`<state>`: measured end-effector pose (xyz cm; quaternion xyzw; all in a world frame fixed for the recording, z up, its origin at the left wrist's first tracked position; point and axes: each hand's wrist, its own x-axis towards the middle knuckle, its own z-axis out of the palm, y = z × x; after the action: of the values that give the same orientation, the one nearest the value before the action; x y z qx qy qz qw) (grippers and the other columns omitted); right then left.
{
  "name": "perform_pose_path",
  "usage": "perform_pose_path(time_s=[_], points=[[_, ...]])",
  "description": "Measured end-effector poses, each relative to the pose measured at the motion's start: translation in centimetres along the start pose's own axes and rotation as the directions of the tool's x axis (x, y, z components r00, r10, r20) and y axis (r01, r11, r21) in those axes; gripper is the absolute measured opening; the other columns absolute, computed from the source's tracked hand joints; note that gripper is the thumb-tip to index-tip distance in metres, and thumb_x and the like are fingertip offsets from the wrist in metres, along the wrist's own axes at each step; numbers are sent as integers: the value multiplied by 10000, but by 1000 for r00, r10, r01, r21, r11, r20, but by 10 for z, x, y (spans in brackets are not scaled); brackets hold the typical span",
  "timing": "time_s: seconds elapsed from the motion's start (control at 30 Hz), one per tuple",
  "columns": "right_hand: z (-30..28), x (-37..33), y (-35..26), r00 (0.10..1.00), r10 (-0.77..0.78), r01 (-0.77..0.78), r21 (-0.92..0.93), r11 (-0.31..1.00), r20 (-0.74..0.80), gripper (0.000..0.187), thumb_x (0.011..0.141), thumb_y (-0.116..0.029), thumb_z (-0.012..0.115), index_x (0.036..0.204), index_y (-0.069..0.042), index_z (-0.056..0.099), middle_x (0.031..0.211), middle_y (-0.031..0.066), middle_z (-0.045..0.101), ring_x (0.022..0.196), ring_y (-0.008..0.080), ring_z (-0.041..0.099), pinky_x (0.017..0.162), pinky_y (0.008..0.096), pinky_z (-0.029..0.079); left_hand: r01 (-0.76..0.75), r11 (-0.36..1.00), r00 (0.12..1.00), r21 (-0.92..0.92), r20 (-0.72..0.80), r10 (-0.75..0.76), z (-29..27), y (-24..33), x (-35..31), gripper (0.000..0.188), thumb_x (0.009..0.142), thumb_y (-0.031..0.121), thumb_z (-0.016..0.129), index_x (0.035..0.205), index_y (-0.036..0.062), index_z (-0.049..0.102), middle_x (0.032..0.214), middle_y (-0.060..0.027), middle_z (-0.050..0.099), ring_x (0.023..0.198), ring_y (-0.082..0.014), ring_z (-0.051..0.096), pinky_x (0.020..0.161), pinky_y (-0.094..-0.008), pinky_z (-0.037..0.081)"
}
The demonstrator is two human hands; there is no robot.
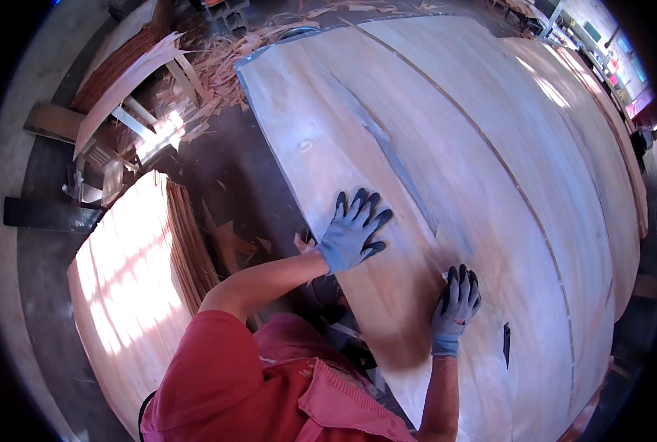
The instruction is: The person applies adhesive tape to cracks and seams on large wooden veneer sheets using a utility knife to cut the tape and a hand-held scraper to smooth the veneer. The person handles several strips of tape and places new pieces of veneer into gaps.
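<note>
One pale veneer sheet (405,265) is lying, in the head view, beneath the left hand (355,228), which is resting flat near the sheet's left edge with its fingers spread wide, gripping nothing. The right hand (456,306) is bending its fingers down by the sheet's right edge; a small white bit (444,275) is showing at the fingertips, but whether they are pinching it I cannot tell. Along that same edge, farther out than the right hand, a ragged bluish gap (404,173) is showing, so a glove catching there could, I judge, be splitting the thin wood along its grain. Uneven pressure from the flat palm could be sliding the sheet sideways, making it ride over the neighbouring veneer (475,214). To the right of the sheet, a dark sliver (506,345) is showing near the right hand; I cannot tell blade from hole, but brushing it could be causing a cut or a tear. Left of the sheet, a veneer stack (137,280) is standing near the left arm (262,283), and a swinging elbow could be chipping its edges. Past the sheet's far left corner, loose scraps (225,66) are littering the floor (240,147), and slipping on them could be jolting both hands.
</note>
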<state>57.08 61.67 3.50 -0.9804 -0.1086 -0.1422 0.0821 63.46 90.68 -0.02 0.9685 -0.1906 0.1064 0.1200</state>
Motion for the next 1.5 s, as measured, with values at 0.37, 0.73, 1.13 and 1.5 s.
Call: perform_pose_path(time_s=[0.37,0.73,1.13,1.5], points=[[24,-5,11,996,-40,36,50,998,74,557,795,-148,615,1348,-139,545,1455,135,454,1346,367,398,1056,534,318,-58,958,997,-281,-68,41,-19,56,18,654,917,271,584,1491,57,357,1561,-208,287,1450,-418,238,1152,-606,169],[-72,-50,138,862,507,-424,528,736,-15,831,830,-102,757,1534,-101,314,1058,105,622,884,203,581,735,335,513,-116,982,993,-147,2,117,28,135,35,573,923,210,548,1461,74,407,1519,-188,358,1440,-377,282,1176,-555,172],[-78,-106,239,991,32,-36,25,999,133,483,722,-167,763,1177,-127,606,1131,140,545,1050,357,509,906,461,432,-50,999,986,-19,-160,46,26,132,33,444,926,227,557,1353,104,534,1407,-160,482,1353,-370,391,1160,-534,232],[-68,-107,322,880,473,-289,837,465,42,193,821,-21,635,1009,-59,655,1017,99,662,800,213,621,694,309,504,-63,997,969,-52,-243,49,44,146,41,436,906,278,593,1297,88,568,1361,-140,518,1345,-344,410,1131,-537,270]])
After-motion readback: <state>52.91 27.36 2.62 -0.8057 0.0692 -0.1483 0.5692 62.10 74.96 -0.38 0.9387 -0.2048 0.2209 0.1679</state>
